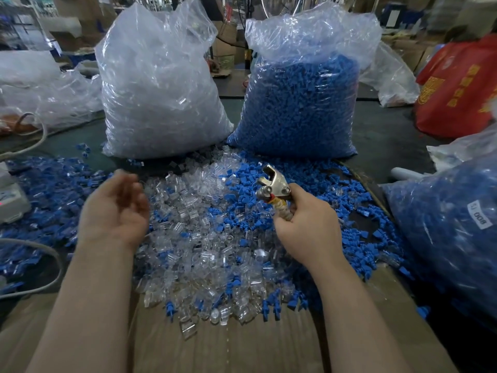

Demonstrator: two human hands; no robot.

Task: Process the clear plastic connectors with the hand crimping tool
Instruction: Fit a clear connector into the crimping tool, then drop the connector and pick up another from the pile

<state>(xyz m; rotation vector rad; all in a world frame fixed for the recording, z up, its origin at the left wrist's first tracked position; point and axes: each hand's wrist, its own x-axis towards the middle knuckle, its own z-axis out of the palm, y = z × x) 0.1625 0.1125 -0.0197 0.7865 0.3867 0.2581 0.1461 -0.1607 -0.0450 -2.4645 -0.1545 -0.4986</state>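
Note:
A heap of clear plastic connectors (199,232) mixed with small blue plastic parts (309,181) covers the table in front of me. My right hand (306,224) grips the taped handles of a metal hand crimping tool (273,184), whose jaws point up and left above the heap. My left hand (115,208) hovers over the left side of the heap, palm turned inward, fingers loosely bent and blurred, holding nothing that I can see.
A large bag of clear connectors (158,84) and a large bag of blue parts (301,98) stand behind the heap. Another bag of blue parts (451,224) lies at right, a red bag (457,90) behind it. Cardboard (228,345) lies near me. A grey cable (40,251) runs at left.

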